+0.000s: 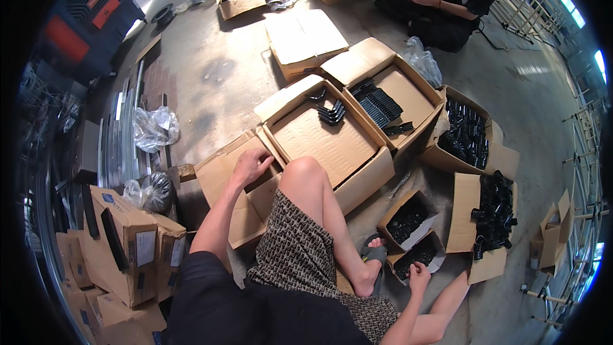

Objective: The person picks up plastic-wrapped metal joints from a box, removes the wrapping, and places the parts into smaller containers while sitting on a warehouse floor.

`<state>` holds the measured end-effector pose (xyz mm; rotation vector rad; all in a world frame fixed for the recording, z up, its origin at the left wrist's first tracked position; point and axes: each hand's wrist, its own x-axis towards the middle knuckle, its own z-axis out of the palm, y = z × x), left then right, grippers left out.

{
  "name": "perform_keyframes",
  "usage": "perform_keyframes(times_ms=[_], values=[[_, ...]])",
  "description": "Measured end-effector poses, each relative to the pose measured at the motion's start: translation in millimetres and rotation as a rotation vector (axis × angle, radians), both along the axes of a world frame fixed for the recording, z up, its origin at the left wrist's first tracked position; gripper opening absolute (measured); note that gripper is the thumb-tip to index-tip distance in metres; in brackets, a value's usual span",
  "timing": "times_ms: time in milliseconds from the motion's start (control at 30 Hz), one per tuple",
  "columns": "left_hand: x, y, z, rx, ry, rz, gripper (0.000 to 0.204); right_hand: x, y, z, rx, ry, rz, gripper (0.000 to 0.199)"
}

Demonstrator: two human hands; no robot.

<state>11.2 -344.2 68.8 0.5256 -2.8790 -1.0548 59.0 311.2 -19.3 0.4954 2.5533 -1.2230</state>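
My left hand (253, 165) is over the opening of a carton (237, 220) to the left of my knee, its fingers curled together; whatever they hold, if anything, is hidden. Down at the right, my right hand (418, 276) pinches at the mouth of a small box (437, 241) of tiny black parts. What is between those fingertips is too small to make out. Just behind that box stands a second small box (423, 201) of black parts. In front of my knee, an open carton (306, 147) holds several stacked black angled pieces (331, 113).
Beside it, another open carton (415, 89) holds rows of black pieces (377, 103). Cartons of black fittings (465, 131) and black pipe joints (495, 211) stand at the right. A person (440, 3) sits far right. Stacked cartons (121, 243) and metal bars (121, 134) are left.
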Motion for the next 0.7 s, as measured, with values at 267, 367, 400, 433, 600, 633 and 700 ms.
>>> perform_keyframes(times_ms=[267, 367, 400, 433, 600, 633, 700], values=[[97, 1, -52, -0.482, -0.294, -0.268, 0.038, -5, -2, 13, 0.034, 0.042, 0.083, 0.022], [94, 22, -16, -0.65, -0.26, -0.247, 0.047, 7, 4, 17, 0.039, 0.072, 0.032, 0.023], [97, 28, -4, -0.651, -0.225, -0.173, 0.049, 8, 5, 21, 0.059, 0.075, 0.043, 0.023], [101, 30, 1, -0.652, -0.193, -0.1, 0.05, 10, 6, 22, 0.079, 0.075, 0.054, 0.023], [99, -9, 18, -0.361, -0.373, 0.014, 0.059, 11, 5, 13, 0.018, 0.019, 0.032, 0.024], [94, -11, 39, -0.245, -0.441, 0.091, 0.06, 9, 2, 14, 0.011, 0.016, 0.048, 0.024], [74, -6, 78, -0.508, -0.467, -0.114, 0.071, 8, 1, 18, 0.004, 0.005, 0.027, 0.025]])
